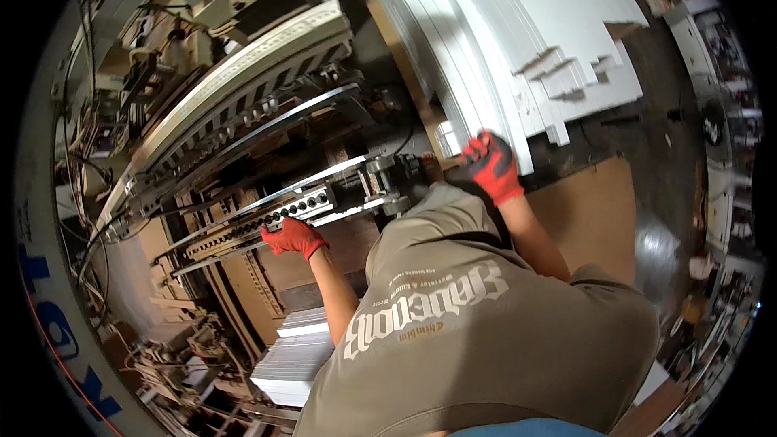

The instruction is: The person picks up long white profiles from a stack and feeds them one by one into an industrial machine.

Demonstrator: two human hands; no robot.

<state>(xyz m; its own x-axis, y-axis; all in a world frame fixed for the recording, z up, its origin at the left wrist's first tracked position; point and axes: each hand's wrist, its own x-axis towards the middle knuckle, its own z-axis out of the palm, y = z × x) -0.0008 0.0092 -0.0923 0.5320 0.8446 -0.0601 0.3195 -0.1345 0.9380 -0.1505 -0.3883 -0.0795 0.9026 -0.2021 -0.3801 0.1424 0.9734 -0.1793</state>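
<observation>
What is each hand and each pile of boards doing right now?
left hand: in a red glove, resting on the machine's metal rail.
right hand: in a red glove, gripping the near end of the white board stack.
white board stack: lying flat, piled up, edges stepped.
lower board pile: stacked flat, untouched.
brown sheet: lying flat, untouched.

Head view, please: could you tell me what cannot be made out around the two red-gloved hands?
- Right red-gloved hand: blurred at the end of the stacked white flat boards; its grip cannot be judged.
- Left red-gloved hand: its fingers lie on the grey metal machine rail, with the palm side hidden.
- Lower pile of white boards: partly covered by the person's grey-brown shirt.
</observation>
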